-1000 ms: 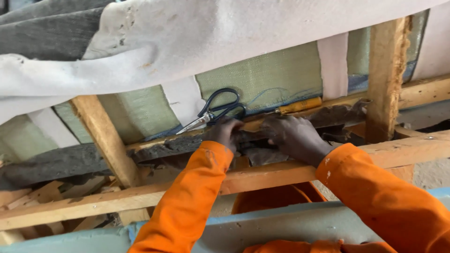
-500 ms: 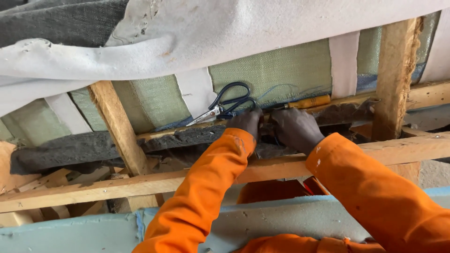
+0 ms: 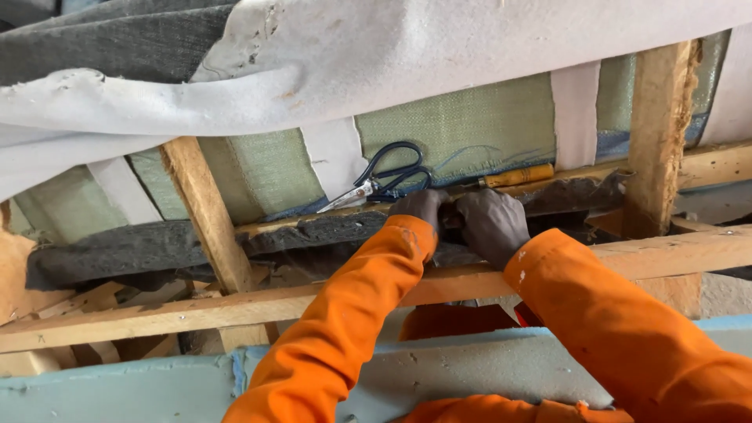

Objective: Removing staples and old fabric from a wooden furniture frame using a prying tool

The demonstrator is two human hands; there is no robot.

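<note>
Both my arms, in orange sleeves, reach into a wooden furniture frame. My left hand (image 3: 419,207) and my right hand (image 3: 493,223) are close together, fingers curled onto the dark grey felt strip (image 3: 157,247) that runs along a wooden rail (image 3: 235,301). What the fingertips pinch is hidden. Just beyond the hands lie black-handled scissors (image 3: 384,180) and a tool with a yellow-orange handle (image 3: 517,175), both resting on the frame against green woven fabric (image 3: 454,129).
White and grey cloth (image 3: 352,63) is folded back over the top. An angled wooden strut (image 3: 207,211) stands at the left, an upright post (image 3: 654,133) at the right. Light blue foam (image 3: 117,388) lines the near edge. White webbing strips (image 3: 574,106) cross the green fabric.
The view has shifted slightly, so the hands and tools sit a little lower and to the right in frame. The hands stay on the felt strip, a bit closer together.
</note>
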